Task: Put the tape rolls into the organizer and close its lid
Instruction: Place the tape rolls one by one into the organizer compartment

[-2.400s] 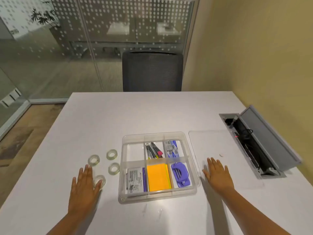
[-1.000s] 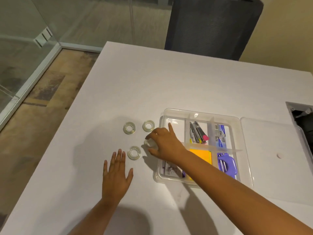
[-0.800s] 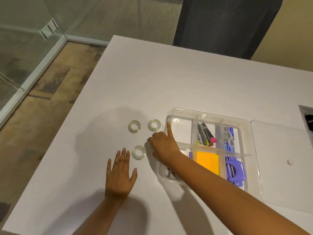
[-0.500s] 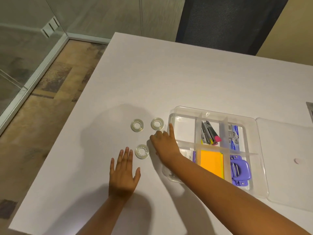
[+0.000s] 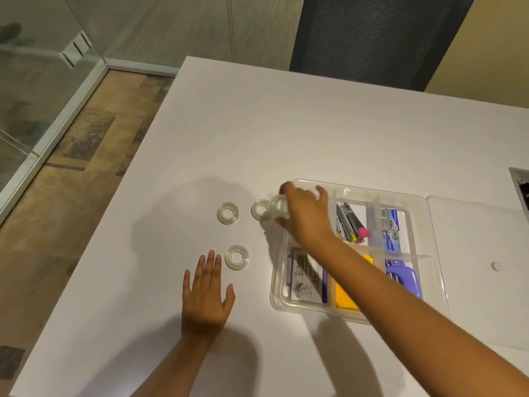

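Fingers [image 5: 210,260] of the left hand [image 5: 206,296] spread flat and released on the bench [image 5: 286,133], nearest the camera, gripping nothing, with the closest tape roll [image 5: 237,257] lying flat just beyond the fingertips and a little to the right. Farther out, right hand [image 5: 305,213] reaching across the near-left corner of the clear organizer [image 5: 412,200], its fingers [image 5: 286,187] pinched on a lifted tape roll [image 5: 277,210], tilted up on edge and blurred, held over the organizer's left rim. Just left of that, partly behind the held roll, a second loose roll [image 5: 259,209] flat on the bench, and well left again a third roll [image 5: 228,213]. Key relation for the coming move: empty far-left compartment directly right of and below the held roll, so only a short carry rightward and a drop likely needed; right hand far nearer to it than the left. Clear lid [image 5: 481,267] flat on the bench beside the organizer's right side, not yet fitted. Against half a second ago: right hand then low at the bench beside the rim, now raised with a roll visibly clear of the surface; left hand unmoved; three rolls left on the bench.
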Demonstrator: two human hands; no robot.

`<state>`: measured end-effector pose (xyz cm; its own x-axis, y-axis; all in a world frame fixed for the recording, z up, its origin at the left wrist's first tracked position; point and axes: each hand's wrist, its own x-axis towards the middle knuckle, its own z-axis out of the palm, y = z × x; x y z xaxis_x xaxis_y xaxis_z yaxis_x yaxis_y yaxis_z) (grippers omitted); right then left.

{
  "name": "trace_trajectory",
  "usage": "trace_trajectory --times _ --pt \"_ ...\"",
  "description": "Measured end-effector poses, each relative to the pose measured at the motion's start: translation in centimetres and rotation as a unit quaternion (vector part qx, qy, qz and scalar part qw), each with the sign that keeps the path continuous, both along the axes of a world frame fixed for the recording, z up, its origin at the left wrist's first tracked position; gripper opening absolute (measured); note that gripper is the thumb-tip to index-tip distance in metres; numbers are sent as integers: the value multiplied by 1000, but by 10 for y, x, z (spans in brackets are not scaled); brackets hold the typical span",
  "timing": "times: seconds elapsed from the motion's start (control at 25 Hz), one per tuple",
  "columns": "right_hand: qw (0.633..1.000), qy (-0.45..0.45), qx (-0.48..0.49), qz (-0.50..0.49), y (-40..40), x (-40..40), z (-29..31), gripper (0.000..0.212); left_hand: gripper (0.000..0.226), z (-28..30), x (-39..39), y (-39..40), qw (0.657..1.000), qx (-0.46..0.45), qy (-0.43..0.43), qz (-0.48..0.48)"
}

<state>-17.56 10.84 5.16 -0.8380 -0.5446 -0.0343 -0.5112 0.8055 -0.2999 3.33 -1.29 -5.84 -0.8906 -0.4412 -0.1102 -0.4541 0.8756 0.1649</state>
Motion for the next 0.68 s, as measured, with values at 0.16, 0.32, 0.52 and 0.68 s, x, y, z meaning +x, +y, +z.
trace_trajectory --times 0.16,0.32,0.52,0.68 --pt "996 -19 65 -51 20 -35 4 43 67 2 -2 -1 1000 3 -13 2" --pt "981 -88 171 -3 17 -37 -14 41 66 1 -1 -1 1000 13 -10 4" --pt "976 -85 198 -2 12 -41 -28 34 60 -1 1 -1 1000 8 4 2" --pt "977 -116 175 -27 9 -42 -28 38 61 -1 2 -1 1000 5 12 -3"
